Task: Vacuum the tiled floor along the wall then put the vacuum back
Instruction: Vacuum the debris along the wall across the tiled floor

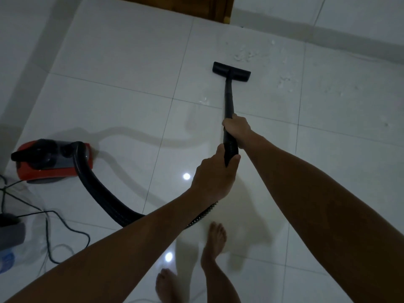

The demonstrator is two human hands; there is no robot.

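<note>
- Two bare hands grip one black vacuum wand [228, 99], seen from the head camera looking down.
- Right hand [237, 127] is farther forward, fingers curled tight around the wand above its ribbed section.
- Left hand [215, 173] sits just behind it, fingers and thumb wrapped around the ribbed end where the hose joins; fingers closed together, no gap showing.
- Wand slants away from the person to the floor head [231, 71], a flat black T-shaped nozzle lying on the white tiled floor [131, 101].
- Pale crumbs or bits of debris [243, 55] lie scattered just beyond and to the right of the floor head, near the base of the wall [328, 20]; more specks farther right.
- Black ribbed hose [102, 195] runs from under the left forearm in a curve back to the canister.
- Red-and-black vacuum canister [52, 160] stands on the tiles at the left, well apart from the floor head, close to the left wall.
- Thin black cords [47, 226] loop loosely over the floor near the canister at lower left.
- Grey object and something blue at the lower-left edge; too cropped to identify.
- Brown wooden door frame [218, 9] at the top centre.
- Two bare feet [215, 239] on the tiles at the bottom, one ahead of the other.
- Ceiling lights reflect as bright spots on the glossy tiles.
</note>
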